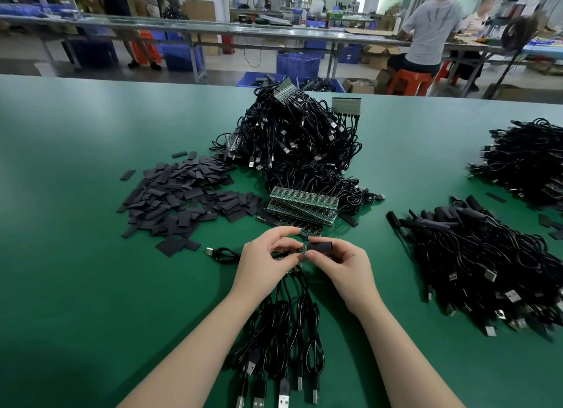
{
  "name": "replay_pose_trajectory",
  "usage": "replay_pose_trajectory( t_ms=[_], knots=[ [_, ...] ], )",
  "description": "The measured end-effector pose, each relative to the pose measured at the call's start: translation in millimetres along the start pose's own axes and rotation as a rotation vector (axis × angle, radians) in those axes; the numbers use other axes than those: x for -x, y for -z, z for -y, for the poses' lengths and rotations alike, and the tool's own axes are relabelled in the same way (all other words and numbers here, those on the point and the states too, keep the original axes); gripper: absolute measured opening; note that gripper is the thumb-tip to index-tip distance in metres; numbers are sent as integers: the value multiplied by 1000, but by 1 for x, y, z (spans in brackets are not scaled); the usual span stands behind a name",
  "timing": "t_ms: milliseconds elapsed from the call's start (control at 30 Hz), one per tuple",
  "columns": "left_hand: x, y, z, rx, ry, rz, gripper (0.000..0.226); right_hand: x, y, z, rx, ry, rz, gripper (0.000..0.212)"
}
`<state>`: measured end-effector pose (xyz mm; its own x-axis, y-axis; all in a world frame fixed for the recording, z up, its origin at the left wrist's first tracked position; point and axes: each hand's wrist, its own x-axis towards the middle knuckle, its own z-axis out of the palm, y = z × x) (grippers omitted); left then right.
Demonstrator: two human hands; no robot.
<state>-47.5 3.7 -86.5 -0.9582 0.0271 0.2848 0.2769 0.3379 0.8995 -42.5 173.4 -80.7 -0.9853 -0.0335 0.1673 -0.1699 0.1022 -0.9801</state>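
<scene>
Two grips, one sleeve, one board, just below the centre of the worktop [91, 255].
Our left grip [268, 255] pinches one small circuit board [301, 249]; our right grip [344, 267] grasps one black heat-shrink sleeve [323, 245] touching it. One cable bundle [283, 316] trails toward 6 o'clock. We count three heaps: a cable heap [292, 133] at 12 o'clock, a second heap [530, 154] at 2, a third heap [487, 261] at 3. One flat-sleeve pile [179, 194] lies at 10.

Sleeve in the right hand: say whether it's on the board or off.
Not fully on: right hand holds sleeve at the board's end; bare board shows beside it.
</scene>
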Motion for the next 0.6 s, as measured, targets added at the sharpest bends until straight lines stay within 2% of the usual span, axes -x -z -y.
replay_pose_trajectory(
  t_ms=[267, 600],
  knots=[
    [2, 0, -6, 33, -10, 36, 34, -1, 2, -3, 14, -5, -25, 27],
    [0, 0, -3, 87, 12, 35, 35, 0, 2, 3, 25, -6, 4, 27]
  ],
)
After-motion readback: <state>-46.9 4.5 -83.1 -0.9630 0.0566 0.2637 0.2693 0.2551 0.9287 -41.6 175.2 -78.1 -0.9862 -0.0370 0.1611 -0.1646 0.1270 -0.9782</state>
